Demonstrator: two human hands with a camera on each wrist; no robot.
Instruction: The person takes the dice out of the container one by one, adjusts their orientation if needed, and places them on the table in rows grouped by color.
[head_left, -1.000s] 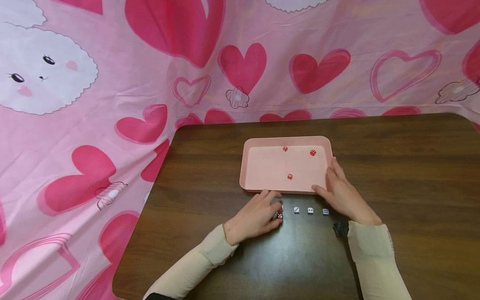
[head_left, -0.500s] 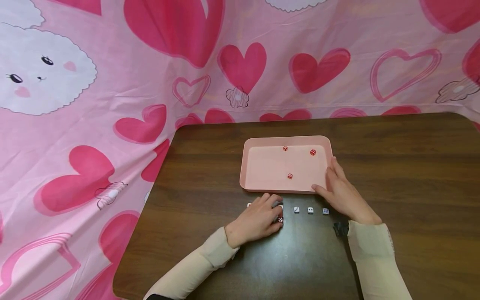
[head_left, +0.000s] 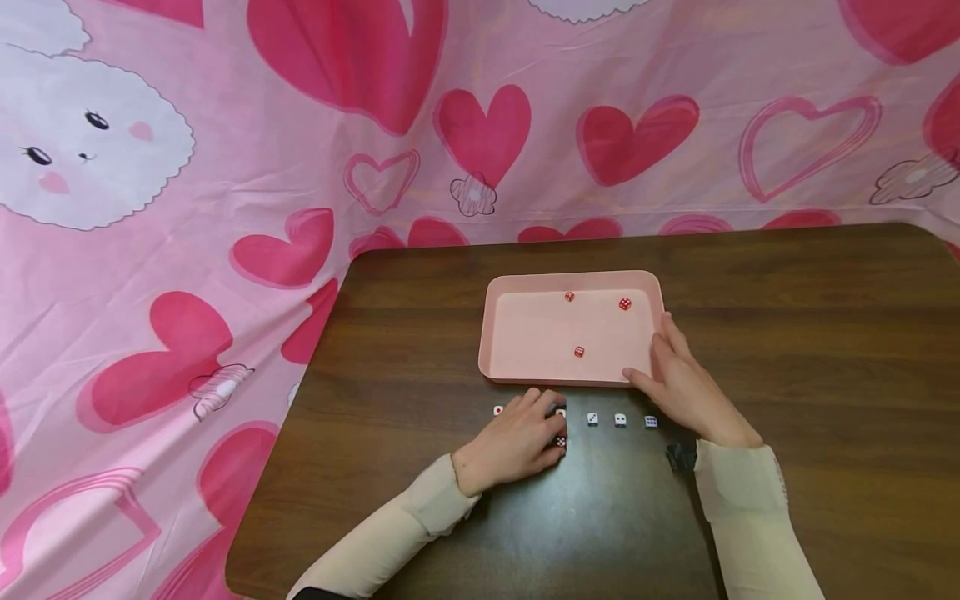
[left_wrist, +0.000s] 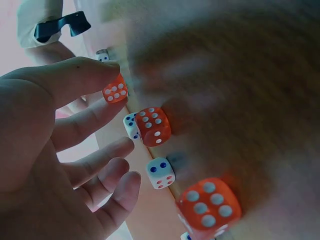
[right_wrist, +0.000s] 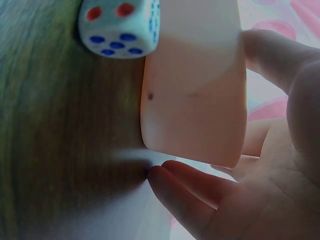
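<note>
My left hand is low over the table, pinching a red die between thumb and index finger. In the left wrist view, more red dice stand in front of white dice; in the head view the hand covers part of this row. To the right, white dice line up below a shallow pink tray. At the tray's near right corner, my right hand holds it, thumb on the near rim and fingers along the right end. Three red dice lie scattered inside the tray.
A white die with a red dot peeks out left of my left hand. Beside the right sleeve lies a small black object, apparently part of a wrist strap. Behind the brown table hangs a pink heart-printed cloth.
My left hand has drawn slightly toward me with the red die. The white die at the row's left end has come into sight. The right hand and tray look unmoved.
</note>
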